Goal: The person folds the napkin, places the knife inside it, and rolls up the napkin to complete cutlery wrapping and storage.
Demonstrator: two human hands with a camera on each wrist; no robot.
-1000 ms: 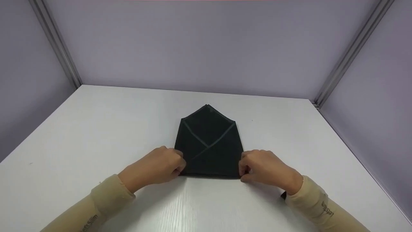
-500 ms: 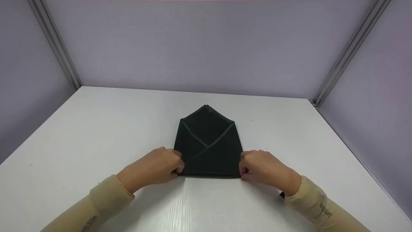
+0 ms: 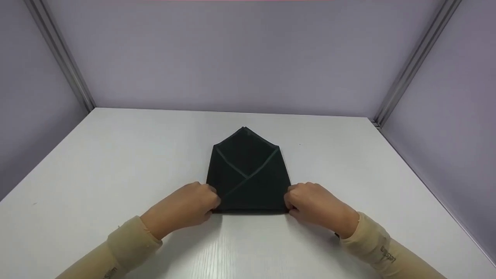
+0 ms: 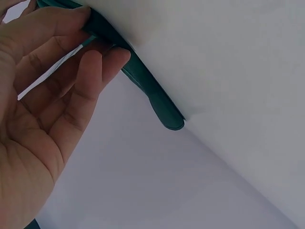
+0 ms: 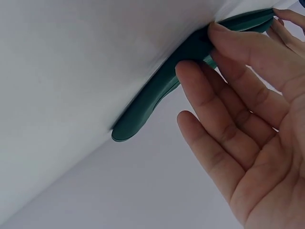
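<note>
A: What fills the right side?

B: The right hand, palm toward the camera, running from five o'clock up to one o'clock.

A: And what is it holding?

B: A folded dark green cloth. The thumb presses its upper face near one o'clock, and the fingers touch it from below.

A: Where does the cloth lie?

B: Flat against the white table, its rounded folded end pointing toward eight o'clock.

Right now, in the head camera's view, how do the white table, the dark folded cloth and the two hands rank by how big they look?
1. White table, by far the largest.
2. Dark folded cloth.
3. Left hand and right hand: they look about alike, so I won't rank one over the other. Each pinches a near corner of the cloth.
</note>
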